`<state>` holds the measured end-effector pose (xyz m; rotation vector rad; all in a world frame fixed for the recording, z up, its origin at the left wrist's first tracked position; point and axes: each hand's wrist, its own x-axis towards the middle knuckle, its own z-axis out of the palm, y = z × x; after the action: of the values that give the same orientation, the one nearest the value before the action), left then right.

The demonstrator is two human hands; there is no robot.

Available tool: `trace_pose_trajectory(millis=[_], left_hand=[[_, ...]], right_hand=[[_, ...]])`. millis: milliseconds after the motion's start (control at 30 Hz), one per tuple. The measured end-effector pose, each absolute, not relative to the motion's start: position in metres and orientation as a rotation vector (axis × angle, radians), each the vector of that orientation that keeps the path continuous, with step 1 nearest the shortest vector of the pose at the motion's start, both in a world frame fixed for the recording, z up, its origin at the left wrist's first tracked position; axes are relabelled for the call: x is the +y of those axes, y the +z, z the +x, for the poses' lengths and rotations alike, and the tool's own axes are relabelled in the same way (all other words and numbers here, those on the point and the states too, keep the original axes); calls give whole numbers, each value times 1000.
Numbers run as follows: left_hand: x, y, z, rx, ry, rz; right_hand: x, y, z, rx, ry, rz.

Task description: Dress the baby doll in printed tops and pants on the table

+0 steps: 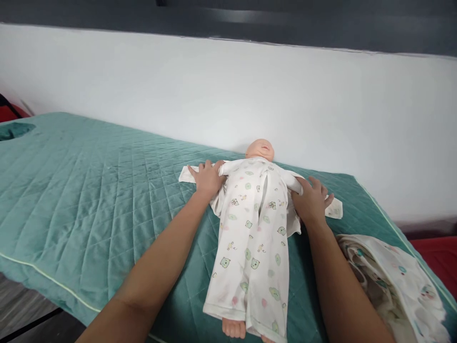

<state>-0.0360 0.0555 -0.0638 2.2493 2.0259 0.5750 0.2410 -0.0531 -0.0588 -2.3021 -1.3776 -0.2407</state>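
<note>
Bare forearms [157, 257] reach along both sides of a dressed doll [257, 149]

The doll lies on a green quilted bed [89, 176], feet toward the camera, white wall [143, 90] beyond its head. White printed clothing [253, 228] covers it. Left hand [210, 177] rests on the clothing at one side of the doll's chest, fingers apart; right hand [310, 195] is at the opposite side, fingers curled. Whether either is clamped on cloth, I cannot tell. Beside the doll's legs, past the right forearm, lies patterned fabric [400, 281].
</note>
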Motion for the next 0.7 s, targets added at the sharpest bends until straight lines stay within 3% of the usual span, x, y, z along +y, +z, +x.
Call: trace_pose_trajectory(millis=[300,533,700], left_hand=[[55,-63,-36,2011,604,2244],[54,-64,-38,2014,632,2287],[56,-63,-39,2003,608,2290]], right_hand=[[-66,-5,153,-1751,-144,-1720],[19,12,65,-2423,-209,-1930],[67,-2,49,-2504,-177,-2110]])
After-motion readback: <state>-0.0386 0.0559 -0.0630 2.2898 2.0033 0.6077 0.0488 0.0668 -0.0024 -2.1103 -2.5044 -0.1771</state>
